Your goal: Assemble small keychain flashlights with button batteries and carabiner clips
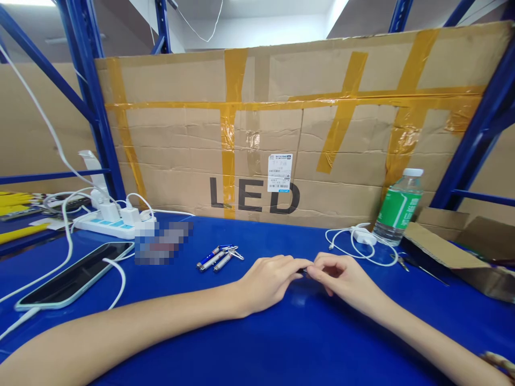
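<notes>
In front of me, over the blue tabletop (257, 348), my left hand (269, 279) and my right hand (341, 276) meet at the fingertips. Both are closed in a pinch around a small dark piece with a shiny end (304, 272). Fingers cover most of it, so its kind cannot be made out. Left of my left hand lie several slim pen-like metal tubes (215, 258), silver and blue, bunched together with small clips at their far ends.
A phone (76, 276) with a cable and a white power strip (108, 224) are on the left. At right stand a water bottle (399, 206), a white charger with cable (364, 236), scissors-like metal tools (418, 265) and an open cardboard box (454, 257). Large cardboard (181, 145) forms the back.
</notes>
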The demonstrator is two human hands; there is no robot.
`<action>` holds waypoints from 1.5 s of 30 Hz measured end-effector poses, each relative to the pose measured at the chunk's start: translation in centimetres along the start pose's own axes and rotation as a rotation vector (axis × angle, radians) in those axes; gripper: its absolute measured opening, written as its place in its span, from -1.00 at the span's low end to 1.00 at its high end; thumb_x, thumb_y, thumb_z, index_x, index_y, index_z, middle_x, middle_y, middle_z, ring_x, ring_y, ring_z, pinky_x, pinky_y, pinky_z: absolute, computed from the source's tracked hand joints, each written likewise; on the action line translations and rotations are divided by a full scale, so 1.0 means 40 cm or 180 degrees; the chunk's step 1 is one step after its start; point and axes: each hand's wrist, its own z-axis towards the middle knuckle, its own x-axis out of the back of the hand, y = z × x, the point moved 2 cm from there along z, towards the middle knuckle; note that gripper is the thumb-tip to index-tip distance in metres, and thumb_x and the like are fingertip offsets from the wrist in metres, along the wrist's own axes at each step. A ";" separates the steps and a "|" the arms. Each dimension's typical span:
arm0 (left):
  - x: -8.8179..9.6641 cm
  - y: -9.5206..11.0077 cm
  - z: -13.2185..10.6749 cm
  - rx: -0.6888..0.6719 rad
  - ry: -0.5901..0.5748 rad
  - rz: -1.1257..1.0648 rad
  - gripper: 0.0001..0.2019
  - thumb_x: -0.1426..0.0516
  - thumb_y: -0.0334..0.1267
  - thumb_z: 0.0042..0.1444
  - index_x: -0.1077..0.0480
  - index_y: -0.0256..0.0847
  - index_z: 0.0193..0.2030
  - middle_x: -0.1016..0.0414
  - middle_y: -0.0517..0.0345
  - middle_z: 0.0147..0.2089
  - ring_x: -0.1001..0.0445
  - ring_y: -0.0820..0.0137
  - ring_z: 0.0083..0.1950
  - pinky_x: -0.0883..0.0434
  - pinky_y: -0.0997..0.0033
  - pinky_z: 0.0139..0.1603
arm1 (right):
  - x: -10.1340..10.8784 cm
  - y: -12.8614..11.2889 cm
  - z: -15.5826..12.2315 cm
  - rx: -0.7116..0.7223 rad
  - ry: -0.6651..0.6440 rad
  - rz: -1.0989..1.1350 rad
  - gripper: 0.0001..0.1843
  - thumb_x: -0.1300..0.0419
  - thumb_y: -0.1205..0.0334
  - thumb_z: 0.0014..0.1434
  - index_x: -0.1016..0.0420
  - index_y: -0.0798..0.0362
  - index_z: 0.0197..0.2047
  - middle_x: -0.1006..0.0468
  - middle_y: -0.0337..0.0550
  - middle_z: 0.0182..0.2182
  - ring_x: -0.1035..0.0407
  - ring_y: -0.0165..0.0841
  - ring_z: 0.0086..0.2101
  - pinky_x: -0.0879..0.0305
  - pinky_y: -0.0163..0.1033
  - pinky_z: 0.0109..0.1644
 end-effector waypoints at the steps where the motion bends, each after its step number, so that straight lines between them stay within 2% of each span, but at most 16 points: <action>1: 0.000 0.000 0.001 0.0049 -0.0032 0.0026 -0.73 0.14 -0.34 0.27 -0.22 -0.14 0.06 -0.44 0.13 -0.13 -0.43 0.39 -0.14 -0.36 0.44 -0.14 | 0.000 0.000 0.000 0.0020 0.0033 -0.0036 -0.52 -0.10 -0.13 0.06 -0.34 0.12 -0.62 -0.27 -0.27 -0.60 -0.17 -0.53 -0.67 -0.10 -0.36 -0.56; 6: -0.002 0.000 0.003 0.0269 -0.0110 -0.0018 -0.76 0.12 -0.34 0.26 -0.23 -0.17 0.02 -0.43 0.12 -0.07 -0.42 0.39 -0.07 -0.35 0.44 -0.07 | 0.003 -0.006 -0.003 0.0212 0.0358 -0.0312 -0.51 -0.12 -0.18 0.02 -0.43 0.11 -0.60 -0.36 -0.19 -0.59 -0.17 -0.50 -0.67 -0.12 -0.34 -0.59; 10: -0.004 -0.003 0.003 0.0429 -0.0093 -0.0054 -0.77 0.12 -0.33 0.27 -0.23 -0.18 0.00 -0.43 0.13 -0.04 -0.41 0.38 -0.04 -0.34 0.43 -0.03 | 0.011 -0.012 -0.008 0.0504 0.0798 -0.0548 -0.63 -0.23 -0.11 -0.05 -0.53 0.06 -0.43 -0.44 -0.16 -0.53 -0.20 -0.48 -0.65 -0.17 -0.33 -0.58; 12: -0.005 -0.006 0.002 0.0480 -0.0112 -0.0021 -0.77 0.13 -0.32 0.27 -0.22 -0.18 0.00 -0.43 0.12 -0.05 -0.41 0.37 -0.04 -0.35 0.42 -0.05 | 0.014 -0.012 -0.008 0.0595 0.0854 -0.0579 -0.65 -0.24 -0.09 -0.05 -0.56 0.04 -0.37 -0.45 -0.15 -0.50 -0.19 -0.49 -0.66 -0.18 -0.33 -0.59; 19: -0.006 -0.006 0.001 0.0519 -0.0239 -0.0064 -0.79 0.14 -0.32 0.27 -0.21 -0.18 -0.02 -0.43 0.11 -0.05 -0.43 0.35 -0.06 -0.36 0.40 -0.10 | 0.014 -0.004 -0.003 0.0697 0.0766 -0.0547 -0.69 -0.22 -0.05 -0.01 -0.61 0.01 -0.42 -0.46 -0.12 -0.50 -0.24 -0.43 -0.59 -0.19 -0.31 -0.55; 23: -0.009 -0.005 0.000 0.0542 -0.0441 -0.0084 -0.80 0.14 -0.30 0.28 -0.20 -0.16 -0.02 -0.44 0.11 -0.05 -0.46 0.30 -0.08 -0.37 0.37 -0.17 | 0.011 0.005 -0.001 0.0549 0.0689 -0.0274 -0.68 -0.25 -0.06 -0.07 -0.59 0.04 -0.51 -0.45 -0.11 -0.55 -0.28 -0.40 -0.59 -0.21 -0.31 -0.56; 28: -0.010 -0.005 -0.002 0.0523 -0.0595 -0.0220 -0.82 0.12 -0.28 0.27 -0.15 -0.17 -0.02 -0.45 0.09 -0.07 -0.47 0.27 -0.10 -0.38 0.37 -0.21 | 0.008 0.010 0.004 0.0180 0.0552 -0.0099 -0.71 -0.28 -0.01 -0.13 -0.55 0.07 -0.58 -0.43 -0.14 -0.58 -0.20 -0.46 -0.65 -0.15 -0.33 -0.63; 32: -0.009 -0.005 -0.003 0.0490 -0.0534 -0.0455 -0.88 0.11 -0.29 0.27 -0.12 -0.19 -0.07 -0.44 0.06 -0.05 -0.47 0.27 -0.08 -0.37 0.39 -0.21 | 0.004 0.007 0.004 -0.0148 0.0459 0.0123 -0.69 -0.29 -0.01 -0.18 -0.54 0.10 -0.60 -0.40 -0.19 -0.60 -0.15 -0.52 -0.69 -0.11 -0.36 -0.65; 39: -0.011 -0.002 -0.008 0.0245 -0.0298 -0.0449 -0.93 0.09 -0.32 0.26 -0.15 -0.19 -0.15 -0.44 0.09 -0.04 -0.47 0.27 -0.08 -0.39 0.40 -0.23 | -0.004 -0.004 -0.003 -0.0726 0.0230 0.0495 -0.64 -0.29 -0.04 -0.24 -0.49 0.13 -0.60 -0.35 -0.25 -0.64 -0.12 -0.56 -0.70 -0.02 -0.37 -0.62; 42: -0.008 -0.001 -0.008 0.0169 -0.0193 -0.0425 -0.88 0.09 -0.34 0.25 -0.19 -0.21 -0.10 -0.44 0.08 -0.05 -0.47 0.31 -0.08 -0.39 0.42 -0.19 | -0.009 -0.005 -0.009 -0.0899 0.0128 0.0547 -0.63 -0.28 -0.05 -0.22 -0.45 0.14 -0.60 -0.29 -0.29 -0.68 -0.06 -0.57 -0.70 0.07 -0.38 -0.61; 45: -0.006 0.001 -0.007 0.0123 -0.0190 -0.0385 -0.76 0.08 -0.35 0.25 -0.17 -0.16 0.05 -0.42 0.10 0.00 -0.44 0.35 -0.03 -0.37 0.41 -0.09 | -0.014 -0.005 -0.018 -0.1019 0.0111 0.0543 -0.63 -0.25 -0.06 -0.13 -0.44 0.13 -0.56 -0.17 -0.36 -0.76 0.02 -0.57 -0.70 0.18 -0.38 -0.61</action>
